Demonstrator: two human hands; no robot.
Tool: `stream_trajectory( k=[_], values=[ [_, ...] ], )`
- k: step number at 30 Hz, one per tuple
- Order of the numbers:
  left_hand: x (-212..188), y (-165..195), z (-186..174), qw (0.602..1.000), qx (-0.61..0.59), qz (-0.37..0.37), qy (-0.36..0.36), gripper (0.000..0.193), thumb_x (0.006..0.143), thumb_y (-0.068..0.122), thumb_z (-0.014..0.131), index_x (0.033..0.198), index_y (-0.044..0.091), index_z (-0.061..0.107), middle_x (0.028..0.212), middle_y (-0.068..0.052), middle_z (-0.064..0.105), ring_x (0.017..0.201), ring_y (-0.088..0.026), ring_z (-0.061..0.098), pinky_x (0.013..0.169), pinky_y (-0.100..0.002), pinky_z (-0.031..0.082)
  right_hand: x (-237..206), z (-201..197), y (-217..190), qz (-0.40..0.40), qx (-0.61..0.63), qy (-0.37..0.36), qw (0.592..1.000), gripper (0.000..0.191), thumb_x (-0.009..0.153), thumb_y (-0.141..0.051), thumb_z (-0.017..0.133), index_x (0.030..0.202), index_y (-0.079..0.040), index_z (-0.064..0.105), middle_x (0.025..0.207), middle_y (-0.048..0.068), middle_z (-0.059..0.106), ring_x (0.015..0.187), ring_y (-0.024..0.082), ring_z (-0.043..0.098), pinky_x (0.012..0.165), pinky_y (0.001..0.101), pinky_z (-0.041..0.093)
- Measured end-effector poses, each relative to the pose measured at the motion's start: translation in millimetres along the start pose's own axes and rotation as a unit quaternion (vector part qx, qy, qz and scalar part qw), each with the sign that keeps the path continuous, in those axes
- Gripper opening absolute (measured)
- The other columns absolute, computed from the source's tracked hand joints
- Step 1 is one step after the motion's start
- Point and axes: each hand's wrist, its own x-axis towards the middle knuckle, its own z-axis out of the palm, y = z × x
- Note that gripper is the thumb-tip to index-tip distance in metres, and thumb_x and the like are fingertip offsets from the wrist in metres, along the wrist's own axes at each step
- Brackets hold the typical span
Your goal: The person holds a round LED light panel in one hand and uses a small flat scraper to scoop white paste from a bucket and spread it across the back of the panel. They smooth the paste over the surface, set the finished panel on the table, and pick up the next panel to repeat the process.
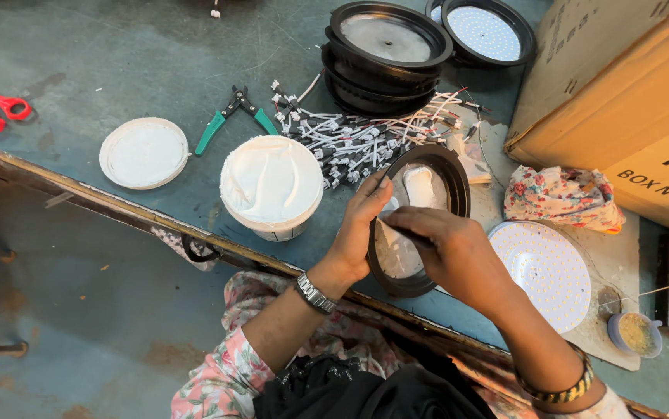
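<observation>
Here both hands work paste inside the black round housing (418,221): left hand (361,225) steadies its rim, right hand (447,248) pinches a thin spreader (396,227); spreading evenly seems next.

Both forearms are reaching forward and converging. The left hand (357,233) is bending at the wrist, fingers extending upward. The right hand (447,252) is curling, knuckles up, fingers pinching closed.

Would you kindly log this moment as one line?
left hand: steadies black round housing | right hand: spreads white paste inside | open paste tub: beside
</observation>
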Motion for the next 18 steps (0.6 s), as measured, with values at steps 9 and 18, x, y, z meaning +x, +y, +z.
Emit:
stream_trajectory(
  k=[9, 18],
  values=[
    [-2, -3, -8, 0.994, -0.089, -0.032, -0.060, 0.039, 0.106, 0.032, 0.058, 0.136, 0.007, 0.054, 0.122, -0.005, 0.065, 0.110, -0.017, 0.064, 0.095, -0.034, 0.054, -11, -10, 4, -0.002, -0.022, 0.031, 0.999, 0.028, 0.081, 0.007, 0.068, 0.108, -0.002, 0.071, 0.106, 0.015, 0.074, 0.098, 0.037, 0.072, 0.084, 0.0415, 0.057],
    [-8, -2, -11, 0.998, -0.060, -0.012, -0.008, 0.042, 0.103, 0.029, 0.057, 0.139, 0.008, 0.054, 0.126, -0.007, 0.063, 0.114, -0.021, 0.062, 0.099, -0.039, 0.051, 10, 23, 5, 0.059, -0.074, 0.142, 0.985, 0.037, 0.075, 0.005, 0.063, 0.110, -0.003, 0.073, 0.100, 0.024, 0.073, 0.094, 0.043, 0.070, 0.084, 0.0474, 0.056]
  ],
)
